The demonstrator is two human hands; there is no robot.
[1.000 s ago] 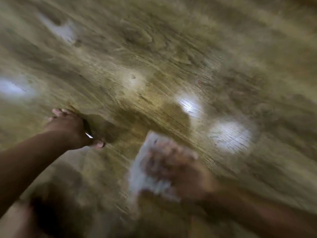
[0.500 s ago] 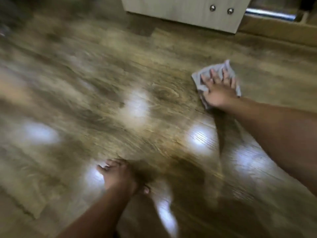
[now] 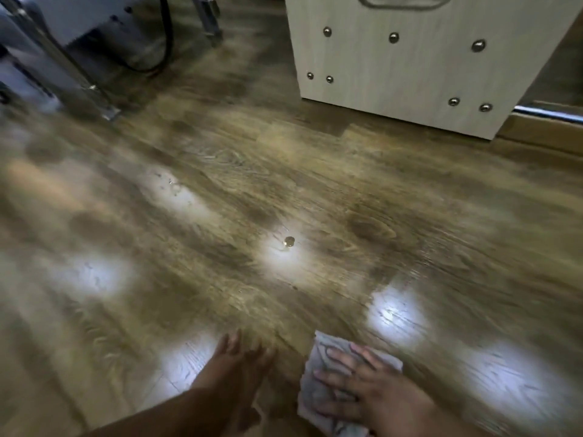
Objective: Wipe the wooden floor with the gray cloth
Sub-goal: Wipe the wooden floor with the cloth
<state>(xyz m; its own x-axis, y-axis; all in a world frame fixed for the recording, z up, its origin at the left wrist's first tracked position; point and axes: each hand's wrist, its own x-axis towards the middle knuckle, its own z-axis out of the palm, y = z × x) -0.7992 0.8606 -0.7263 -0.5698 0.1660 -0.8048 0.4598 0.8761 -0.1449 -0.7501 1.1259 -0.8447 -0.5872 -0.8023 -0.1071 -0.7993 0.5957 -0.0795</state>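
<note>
Right hand: I see my right hand (image 3: 372, 392) flat on the gray cloth (image 3: 318, 350), fingers spread, pressing down.
Left hand: my left hand (image 3: 236, 367) rests flat on the wooden floor (image 3: 347, 190), fingers straight, holding nothing.
Cloth: on the floor, near my left hand.
Floor: a small shiny bit (image 3: 288, 241) sits farther out.

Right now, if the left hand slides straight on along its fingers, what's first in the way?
Left hand crosses bare wooden floor; probably the small shiny stud first, though depth is unclear.
</note>
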